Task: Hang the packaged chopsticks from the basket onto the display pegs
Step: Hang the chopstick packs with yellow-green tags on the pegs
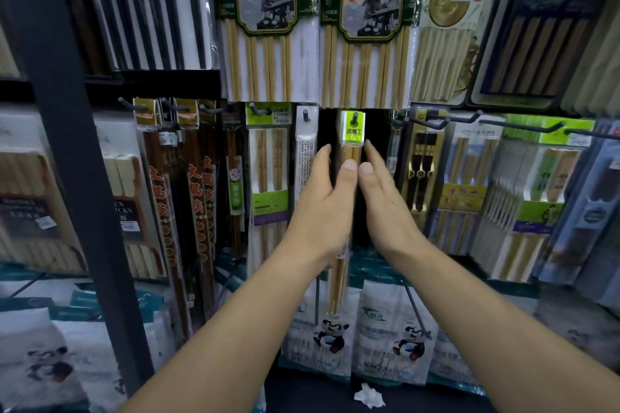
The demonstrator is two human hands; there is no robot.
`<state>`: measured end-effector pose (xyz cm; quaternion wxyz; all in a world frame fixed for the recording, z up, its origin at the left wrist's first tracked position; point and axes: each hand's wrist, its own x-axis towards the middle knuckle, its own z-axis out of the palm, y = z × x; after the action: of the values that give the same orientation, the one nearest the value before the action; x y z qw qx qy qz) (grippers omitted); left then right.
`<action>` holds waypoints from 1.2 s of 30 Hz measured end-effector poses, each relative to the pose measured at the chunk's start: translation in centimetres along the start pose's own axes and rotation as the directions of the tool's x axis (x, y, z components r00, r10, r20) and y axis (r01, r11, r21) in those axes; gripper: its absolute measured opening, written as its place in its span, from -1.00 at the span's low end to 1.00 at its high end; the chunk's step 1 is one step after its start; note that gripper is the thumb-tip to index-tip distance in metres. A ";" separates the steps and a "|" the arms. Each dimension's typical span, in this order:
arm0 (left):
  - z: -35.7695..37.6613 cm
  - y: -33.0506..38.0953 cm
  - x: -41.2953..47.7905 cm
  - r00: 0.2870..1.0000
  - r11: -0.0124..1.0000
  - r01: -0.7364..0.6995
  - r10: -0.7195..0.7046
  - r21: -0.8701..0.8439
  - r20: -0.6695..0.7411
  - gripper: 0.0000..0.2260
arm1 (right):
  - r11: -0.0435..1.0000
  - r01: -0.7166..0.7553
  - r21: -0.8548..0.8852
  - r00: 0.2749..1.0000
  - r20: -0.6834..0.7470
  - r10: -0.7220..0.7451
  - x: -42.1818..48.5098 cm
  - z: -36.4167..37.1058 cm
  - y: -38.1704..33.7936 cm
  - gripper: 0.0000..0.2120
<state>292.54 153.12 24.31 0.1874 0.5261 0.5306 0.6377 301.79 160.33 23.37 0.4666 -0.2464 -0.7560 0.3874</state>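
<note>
A narrow clear pack of bamboo chopsticks (352,149) with a lime-green header card hangs on a short dark peg (355,117) at the middle of the display wall. Its lower end shows below my wrists. My left hand (322,208) flanks the pack on the left, fingers straight and pointing up, thumb tip resting on the pack's front. My right hand (385,201) mirrors it on the right, fingers straight, thumb tip beside the other thumb at the pack's edge. The basket is out of view.
Other chopstick packs fill the pegs on both sides, a white narrow pack (305,144) right next to my left hand. Long dark pegs (436,122) stick out to the right. A dark upright post (67,144) stands left. Panda-printed bags (335,335) hang below.
</note>
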 end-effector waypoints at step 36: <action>2.2 -1.7 0.9 0.985 0.966 0.172 -0.171 -0.193 0.021 -0.45 | 0.922 -0.168 0.348 0.985 0.083 0.148 0.2 1.5 4.5 -0.31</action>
<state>293.56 155.55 22.96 0.2933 0.4588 0.5089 0.6667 300.42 162.59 19.40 0.4495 -0.2080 -0.6643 0.5599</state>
